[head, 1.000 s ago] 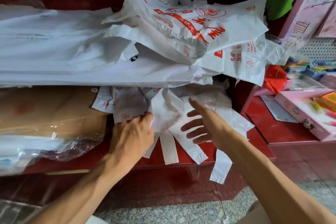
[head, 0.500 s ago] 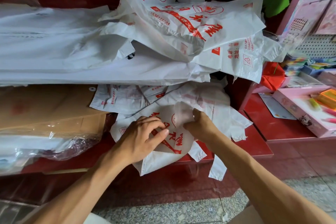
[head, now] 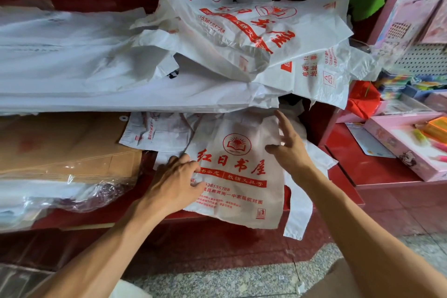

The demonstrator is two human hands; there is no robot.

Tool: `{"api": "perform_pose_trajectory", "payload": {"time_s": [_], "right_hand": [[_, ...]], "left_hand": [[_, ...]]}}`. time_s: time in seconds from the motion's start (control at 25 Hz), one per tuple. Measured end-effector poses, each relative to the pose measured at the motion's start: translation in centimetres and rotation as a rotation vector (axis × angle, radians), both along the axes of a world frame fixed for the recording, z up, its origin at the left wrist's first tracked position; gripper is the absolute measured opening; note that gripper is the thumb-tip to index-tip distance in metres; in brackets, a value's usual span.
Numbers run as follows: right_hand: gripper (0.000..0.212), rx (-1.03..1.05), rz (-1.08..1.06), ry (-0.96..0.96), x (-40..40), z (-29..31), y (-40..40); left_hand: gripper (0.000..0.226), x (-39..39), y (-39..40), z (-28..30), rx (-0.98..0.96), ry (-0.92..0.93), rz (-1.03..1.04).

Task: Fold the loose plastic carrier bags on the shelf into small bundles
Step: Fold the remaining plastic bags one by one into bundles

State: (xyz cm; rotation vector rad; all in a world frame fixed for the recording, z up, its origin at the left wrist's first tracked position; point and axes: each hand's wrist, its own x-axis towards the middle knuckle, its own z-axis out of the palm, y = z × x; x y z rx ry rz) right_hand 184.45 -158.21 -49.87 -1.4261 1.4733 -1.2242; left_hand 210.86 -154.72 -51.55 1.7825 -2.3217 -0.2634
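Observation:
A white carrier bag (head: 242,176) with red print lies spread flat on the red shelf (head: 348,191), its lower end hanging over the front edge. My left hand (head: 174,184) presses on the bag's left side with fingers spread. My right hand (head: 287,147) hovers over the bag's upper right part, fingers straight and apart, holding nothing. Other loose white bags (head: 159,133) lie under and behind it, and handle strips (head: 300,208) dangle past the edge at the right.
A heap of printed white bags (head: 242,31) sits on top of a long white stack (head: 84,60) just above the hands. Brown cardboard (head: 60,150) and clear wrapped packs (head: 60,196) fill the left. Pink boxes (head: 401,147) stand on the right shelf. Speckled floor (head: 229,278) lies below.
The printed bag, bunched between both hands half a second ago, now lies spread flat. My right hand has let go and lifted with straight fingers; my left hand has flattened onto the bag.

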Motion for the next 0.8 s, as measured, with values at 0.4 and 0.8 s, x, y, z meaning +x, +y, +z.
{"api": "perform_pose_trajectory", "payload": {"time_s": [0.4,0.8], "right_hand": [[0.069,0.002,0.002,-0.134,-0.7,0.7,-0.5],[0.066,0.145,-0.266,0.178,-0.5,-0.8,-2.0]], "left_hand": [[0.036,0.3,0.6,0.1,0.099,0.113,-0.172],[0.095,1.2,0.9,0.5,0.211,0.021,-0.236]]}}
